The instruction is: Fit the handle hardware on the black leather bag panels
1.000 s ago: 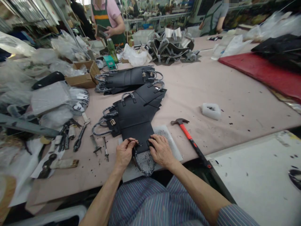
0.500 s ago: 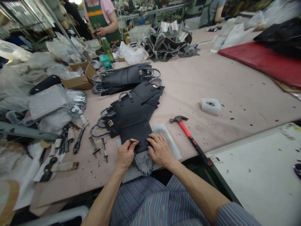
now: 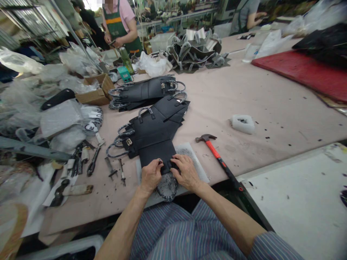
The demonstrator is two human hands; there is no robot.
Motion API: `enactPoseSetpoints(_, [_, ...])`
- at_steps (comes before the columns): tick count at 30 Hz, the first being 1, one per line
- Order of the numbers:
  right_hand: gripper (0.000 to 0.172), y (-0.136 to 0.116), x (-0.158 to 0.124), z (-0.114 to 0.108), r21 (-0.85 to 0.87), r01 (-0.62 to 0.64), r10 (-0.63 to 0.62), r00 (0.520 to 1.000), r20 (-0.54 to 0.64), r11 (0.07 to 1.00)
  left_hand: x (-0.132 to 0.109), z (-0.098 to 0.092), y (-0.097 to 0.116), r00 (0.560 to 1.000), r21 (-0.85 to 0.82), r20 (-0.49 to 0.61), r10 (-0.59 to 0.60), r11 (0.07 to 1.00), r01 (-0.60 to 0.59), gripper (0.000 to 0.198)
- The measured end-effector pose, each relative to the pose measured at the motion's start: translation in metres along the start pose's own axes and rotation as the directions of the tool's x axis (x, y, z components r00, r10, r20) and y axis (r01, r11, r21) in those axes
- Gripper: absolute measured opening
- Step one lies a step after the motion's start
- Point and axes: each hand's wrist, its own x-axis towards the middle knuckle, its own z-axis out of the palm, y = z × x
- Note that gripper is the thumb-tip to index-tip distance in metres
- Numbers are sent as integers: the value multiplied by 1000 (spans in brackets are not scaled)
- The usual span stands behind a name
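Observation:
A black leather bag panel (image 3: 155, 151) lies at the near edge of the table, its wrapped handle (image 3: 167, 199) looping toward me. My left hand (image 3: 151, 176) is closed in a pinch over the panel's lower edge, by one handle tab. Whatever small thing is between those fingertips is too tiny to name. On the other side, my right hand (image 3: 187, 171) has thumb and fingers bent around the other tab, gripping the panel. Beneath the panel is a pale board (image 3: 192, 159). More black bag panels (image 3: 151, 124) with wrapped handles overlap just beyond.
A claw hammer (image 3: 217, 155) with a red and black handle lies to the right. A white block (image 3: 242, 124) sits farther off. Punch tools (image 3: 122, 172) and a wooden-handled hammer (image 3: 78, 190) are at left. Another panel stack (image 3: 146, 89) lies behind. A co-worker (image 3: 121, 27) stands across the table.
My left hand has shifted slightly right and up along the panel's edge, still pinching. My right hand stays almost in place. The view has turned a little.

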Motion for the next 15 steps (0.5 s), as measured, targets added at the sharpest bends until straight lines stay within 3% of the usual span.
enactPoseSetpoints(3, [32, 15, -4, -12, 41, 15, -11, 997, -80, 999, 0, 1, -3, 999, -10, -35, 41, 999, -41, 16])
enactPoseSetpoints(5, [31, 31, -9, -30, -33, -42, 36, 987, -158, 999, -1, 1, -4, 997, -14, -49, 58, 998, -59, 15])
enactPoseSetpoints(7, [32, 51, -17, -52, -172, -180, 141, 966, -214, 969, -2, 1, -5, 996, -24, -54, 67, 997, -69, 15])
enactPoseSetpoints(9, [35, 70, -28, -75, -317, -367, 311, 926, -215, 874, -2, 1, -6, 996, -35, -60, 67, 997, -69, 15])
enactPoseSetpoints(12, [31, 91, -44, -99, -353, -600, 592, 793, -145, 718, -3, 2, -6, 996, -50, -64, 55, 997, -58, 14])
enactPoseSetpoints(15, [17, 94, -47, -109, -73, -785, 785, 619, -35, 616, -3, 3, -8, 996, -74, -75, 45, 996, -50, 13])
